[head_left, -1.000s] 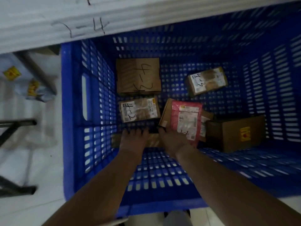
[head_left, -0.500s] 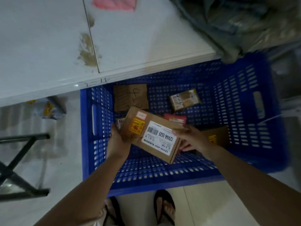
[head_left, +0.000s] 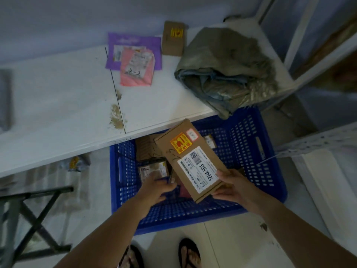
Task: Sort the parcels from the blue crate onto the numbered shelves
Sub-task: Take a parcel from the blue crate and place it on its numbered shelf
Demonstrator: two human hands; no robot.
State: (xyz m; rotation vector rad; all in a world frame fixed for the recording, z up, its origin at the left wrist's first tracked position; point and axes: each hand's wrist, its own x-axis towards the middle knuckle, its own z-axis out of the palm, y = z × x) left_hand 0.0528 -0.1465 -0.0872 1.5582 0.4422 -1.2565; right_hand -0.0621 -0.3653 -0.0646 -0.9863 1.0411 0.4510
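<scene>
A flat cardboard parcel (head_left: pixel 190 157) with a white label and an orange sticker is held above the blue crate (head_left: pixel 251 151). My right hand (head_left: pixel 234 187) grips its near end. My left hand (head_left: pixel 158 187) hovers just left of the parcel with loosely curled fingers and holds nothing. Inside the crate lie a brown box (head_left: pixel 145 149), a small labelled parcel (head_left: pixel 153 170) and another small parcel (head_left: pixel 209 141) at the far side. The white shelf (head_left: pixel 67 105) runs above the crate.
On the shelf lie a pink mailer (head_left: pixel 137 67) on a purple mailer (head_left: pixel 133 43), a small brown box (head_left: pixel 173 38) and a crumpled grey-green sheet (head_left: pixel 229 72). A dark metal stand (head_left: pixel 29 215) is at the left. White shelving (head_left: pixel 318 155) rises at the right. My sandalled feet (head_left: pixel 190 252) are below the crate.
Both hands lifted the flat parcel out of the crate. The left hand has let go; the right hand alone holds it, higher and turned lengthwise. The view has tilted up onto the shelf.
</scene>
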